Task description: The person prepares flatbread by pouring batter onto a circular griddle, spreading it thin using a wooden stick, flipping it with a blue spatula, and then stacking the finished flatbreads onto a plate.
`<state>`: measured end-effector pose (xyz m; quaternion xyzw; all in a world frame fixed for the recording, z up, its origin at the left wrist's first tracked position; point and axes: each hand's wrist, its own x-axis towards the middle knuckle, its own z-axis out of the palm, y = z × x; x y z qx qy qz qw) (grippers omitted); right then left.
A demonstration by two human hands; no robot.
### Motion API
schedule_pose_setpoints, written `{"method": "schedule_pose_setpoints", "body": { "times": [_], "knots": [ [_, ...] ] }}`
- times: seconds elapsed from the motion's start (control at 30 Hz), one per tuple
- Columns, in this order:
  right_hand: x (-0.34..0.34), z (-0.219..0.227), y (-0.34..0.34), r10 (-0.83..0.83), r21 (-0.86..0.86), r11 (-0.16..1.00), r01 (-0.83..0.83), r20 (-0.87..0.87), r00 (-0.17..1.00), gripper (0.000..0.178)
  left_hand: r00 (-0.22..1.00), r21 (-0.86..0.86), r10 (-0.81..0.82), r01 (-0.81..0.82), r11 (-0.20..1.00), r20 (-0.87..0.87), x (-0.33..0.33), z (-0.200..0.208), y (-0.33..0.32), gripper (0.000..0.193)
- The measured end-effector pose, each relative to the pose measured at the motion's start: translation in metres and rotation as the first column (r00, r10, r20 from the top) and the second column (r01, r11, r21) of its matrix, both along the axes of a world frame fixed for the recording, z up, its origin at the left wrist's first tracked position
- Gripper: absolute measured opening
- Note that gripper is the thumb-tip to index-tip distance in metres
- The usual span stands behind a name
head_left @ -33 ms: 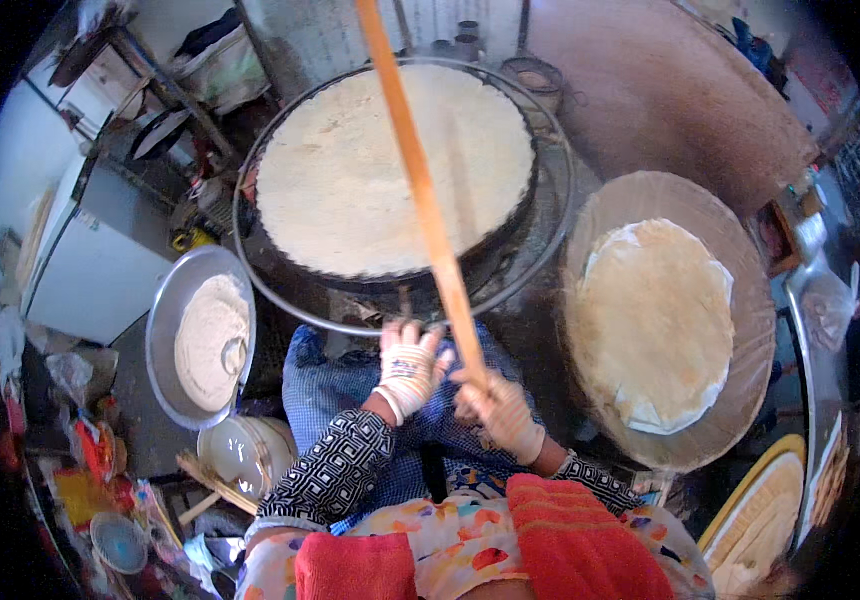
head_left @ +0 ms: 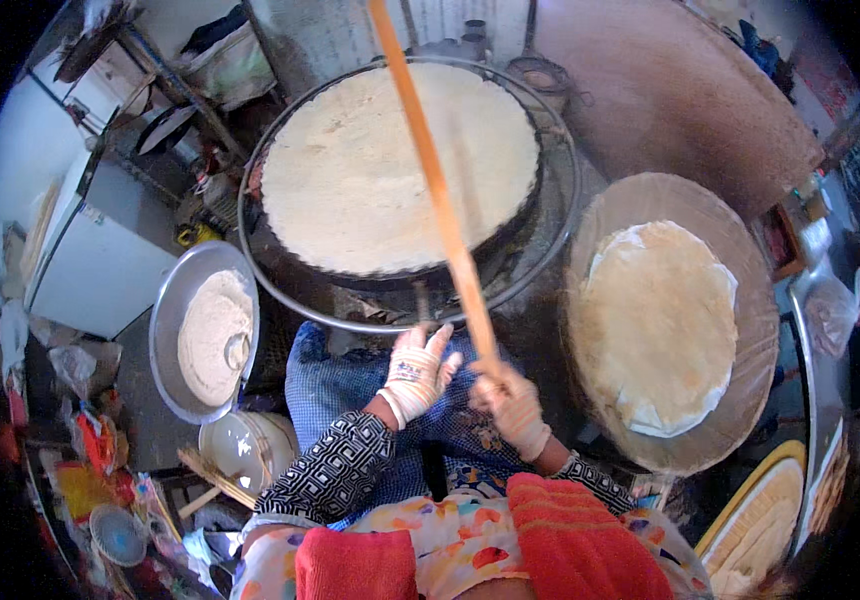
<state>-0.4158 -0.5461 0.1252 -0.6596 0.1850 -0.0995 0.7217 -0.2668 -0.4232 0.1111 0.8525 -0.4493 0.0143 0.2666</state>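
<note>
My right hand, in a pale glove, is closed around the lower end of a long wooden stick. The stick slants up and left over a wide, thin, pale flatbread spread on a round dark griddle. My left hand, in a striped light glove, is at the griddle's near side with fingers extended and thumb apart. Its fingertips are by the metal ring around the griddle; whether they touch it I cannot tell. A small peg juts out just beyond them.
To the left stand a metal basin of pale batter or dough with a scoop, and a white bucket. On the right, browned flatbreads lie stacked on a wide round covered tray. A white cabinet stands far left.
The lower end of the stick and my right hand have shifted slightly right. My left hand has also moved a little right. The whole view has shifted slightly.
</note>
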Motion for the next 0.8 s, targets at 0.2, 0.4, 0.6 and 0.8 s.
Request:
{"method": "schedule_pose_setpoints", "body": {
  "times": [0.2,0.4,0.6,0.8],
  "knots": [
    [-0.095,-0.021,-0.053,-0.258,-0.434,0.885,0.167,-0.161,0.953,0.057,0.901,0.015,-0.373,0.38,0.925,0.221,0.044,0.07,-0.076,0.071],
    [-0.08,0.047,-0.044,-0.113,0.281,0.933,0.223,-0.359,0.926,0.061,0.847,0.297,-0.414,0.322,0.899,0.333,0.129,0.033,-0.156,0.099],
    [-0.029,0.022,-0.035,0.174,0.703,0.711,-0.004,-0.171,0.97,0.061,0.908,0.325,-0.298,0.198,0.925,0.294,0.185,0.02,-0.089,0.075],
    [0.026,-0.004,0.003,0.353,0.528,0.822,-0.214,-0.176,0.919,0.06,0.921,0.245,-0.101,0.006,0.97,0.377,0.222,0.013,0.039,0.066]
  ]
}}
